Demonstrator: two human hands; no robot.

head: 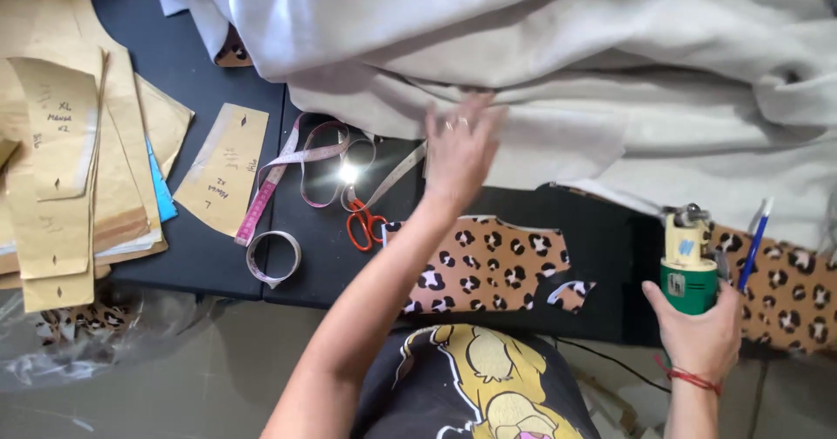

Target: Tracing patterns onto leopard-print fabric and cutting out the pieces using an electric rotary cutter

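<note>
Item: we are gripping the green-and-yellow electric cutter (688, 265) in our closed right hand (697, 334), beside leopard-print fabric (488, 265). Our left hand (459, 147), fingers open, is pressing flat on the grey cloth (558, 64) near orange scissors (364, 221).

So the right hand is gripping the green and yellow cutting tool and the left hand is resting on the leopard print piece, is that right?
Not quite. The head view shows the left hand resting on the white fabric, not the leopard print piece. The right hand does grip the green and yellow cutting tool.

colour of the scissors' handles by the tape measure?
Orange-red. The scissors lie on the dark table beside the pink tape measure; head view shows them.
</note>
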